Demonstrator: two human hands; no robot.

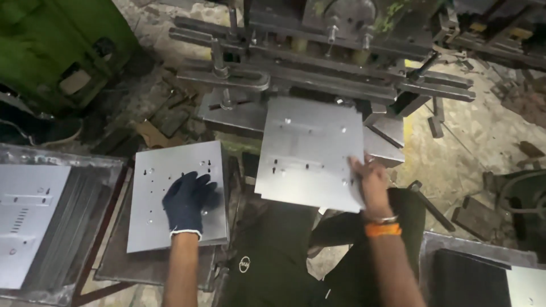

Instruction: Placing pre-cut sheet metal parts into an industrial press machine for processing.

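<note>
Now my gloved left hand (187, 200) lies flat on the stacked sheet (170, 170); right hand (369, 185) fingers pinch the punched sheet (310, 153) at the press (318, 62), needing squaring.

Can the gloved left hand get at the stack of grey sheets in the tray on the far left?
Probably yes: the left hand rests flat on a punched metal sheet, and the stack lies uncovered beside it.

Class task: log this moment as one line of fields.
left hand: gloved, flat on punched sheet | right hand: bare, gripping sheet at press
</note>
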